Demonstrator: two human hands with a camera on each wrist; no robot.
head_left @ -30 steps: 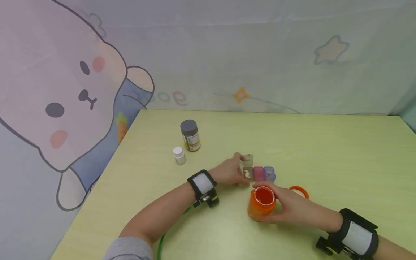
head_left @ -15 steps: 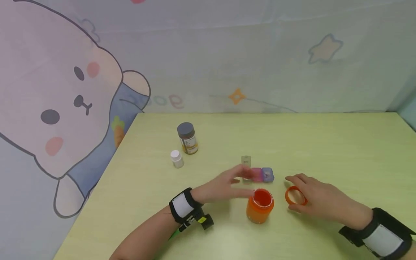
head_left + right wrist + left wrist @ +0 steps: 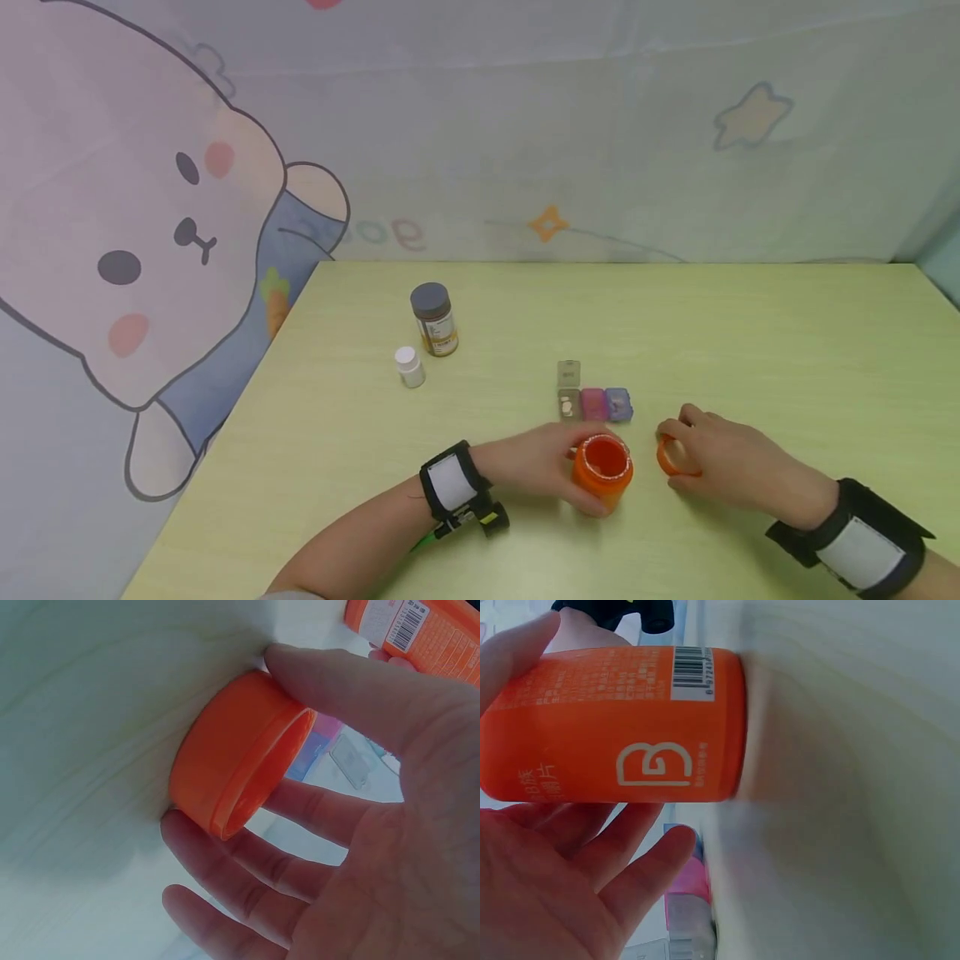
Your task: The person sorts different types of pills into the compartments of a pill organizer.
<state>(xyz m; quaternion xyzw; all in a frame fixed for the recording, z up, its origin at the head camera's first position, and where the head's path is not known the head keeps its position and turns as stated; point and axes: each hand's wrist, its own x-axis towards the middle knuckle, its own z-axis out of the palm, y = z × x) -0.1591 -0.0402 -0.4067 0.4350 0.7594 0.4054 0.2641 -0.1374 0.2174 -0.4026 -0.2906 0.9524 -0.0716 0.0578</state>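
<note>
An uncapped orange bottle (image 3: 604,473) stands upright on the table, its round mouth facing up. My left hand (image 3: 542,463) grips its side with thumb and fingers; a barcode and white print show on the bottle (image 3: 652,724) in the left wrist view. To the right, my right hand (image 3: 738,462) holds the orange cap (image 3: 677,457) by its rim. In the right wrist view the cap (image 3: 232,761) sits between thumb and fingers, hollow side toward the palm. Behind the bottle lies a small pill box (image 3: 594,404); its grey compartment (image 3: 569,406) is open with white tablets inside.
Farther back on the left stand a dark-lidded jar (image 3: 435,321) and a small white bottle (image 3: 410,367). The pale yellow table (image 3: 787,350) ends at a printed cloth backdrop (image 3: 615,150). Each wrist wears a strapped camera.
My right hand has let go of the orange bottle and moved right to take hold of the cap. My left hand has left the pill box and now grips the bottle.
</note>
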